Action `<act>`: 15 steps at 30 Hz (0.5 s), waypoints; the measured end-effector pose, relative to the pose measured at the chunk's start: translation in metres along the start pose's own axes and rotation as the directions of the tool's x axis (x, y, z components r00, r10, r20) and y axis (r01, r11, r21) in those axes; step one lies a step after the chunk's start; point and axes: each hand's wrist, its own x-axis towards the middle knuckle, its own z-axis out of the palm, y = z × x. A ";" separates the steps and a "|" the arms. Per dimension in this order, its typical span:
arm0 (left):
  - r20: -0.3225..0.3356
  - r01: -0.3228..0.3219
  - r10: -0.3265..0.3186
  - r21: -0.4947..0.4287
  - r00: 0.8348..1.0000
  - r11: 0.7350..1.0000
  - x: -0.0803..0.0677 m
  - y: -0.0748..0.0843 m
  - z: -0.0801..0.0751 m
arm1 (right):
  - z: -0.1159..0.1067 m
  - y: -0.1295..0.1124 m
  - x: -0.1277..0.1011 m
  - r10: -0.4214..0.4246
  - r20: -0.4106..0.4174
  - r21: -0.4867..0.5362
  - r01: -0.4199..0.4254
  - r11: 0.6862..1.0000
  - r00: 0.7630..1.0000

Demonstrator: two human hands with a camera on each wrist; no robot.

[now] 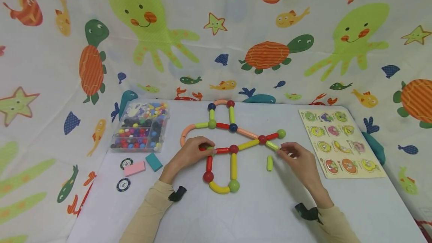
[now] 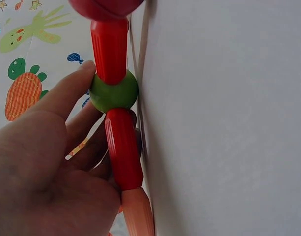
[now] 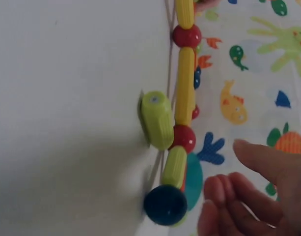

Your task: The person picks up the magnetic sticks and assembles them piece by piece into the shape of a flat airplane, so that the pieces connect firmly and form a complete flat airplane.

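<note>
A flat figure of magnetic rods and balls lies on the table. My left hand holds a green ball at its left side, thumb on one side and fingers behind; red rods join that ball. My right hand is beside the end of a short light green rod fixed to a red ball. In the right wrist view a dark blue ball caps this rod, and the loosely curled fingers show nothing between them. A loose light green rod lies nearby.
A clear divided box of beads stands at the back left. Pink and teal blocks and two round chips lie before it. A fruit puzzle board lies on the right. A patterned cloth hangs behind the table.
</note>
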 end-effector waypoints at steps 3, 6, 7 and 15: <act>0.002 0.003 -0.003 -0.002 1.000 1.000 0.000 0.000 0.000 | 0.004 -0.005 -0.003 0.002 0.085 -0.031 0.000 1.000 0.996; 0.001 -0.002 0.002 0.000 1.000 1.000 0.000 0.000 0.000 | 0.011 -0.008 -0.005 0.041 0.159 -0.063 -0.031 0.998 0.986; 0.001 -0.003 0.003 0.001 1.000 1.000 0.000 0.000 0.000 | 0.013 -0.008 -0.005 0.055 0.177 -0.074 -0.043 0.996 0.983; -0.001 -0.016 0.016 0.012 1.000 1.000 0.000 0.002 0.000 | 0.024 -0.015 -0.006 0.124 0.234 -0.125 -0.097 0.987 0.964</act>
